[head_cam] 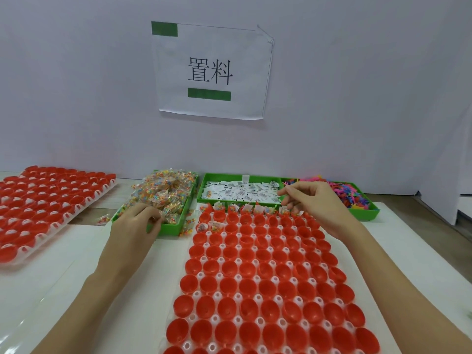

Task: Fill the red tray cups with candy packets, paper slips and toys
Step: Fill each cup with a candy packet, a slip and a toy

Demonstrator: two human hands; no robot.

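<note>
Table [76,251] below white wall [357,98]: left grip [138,221] pinches candy packets [166,198], right grip [310,203] unclear.

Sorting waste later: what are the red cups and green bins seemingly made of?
Red cups: likely thin moulded plastic, glossy, with highlights on their curved walls. Green bins: likely rigid plastic, smooth, uniform colour, moulded rims. Neither is certain from looks alone.

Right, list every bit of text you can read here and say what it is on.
"置料": large black characters on the white paper sheet taped to the wall, between two plain green tape strips.
Paper slips in the middle green tray: dark print, possibly barcodes, too small to read.
Candy packets: any printing is too blurred to read.
Nothing else legible.
</note>
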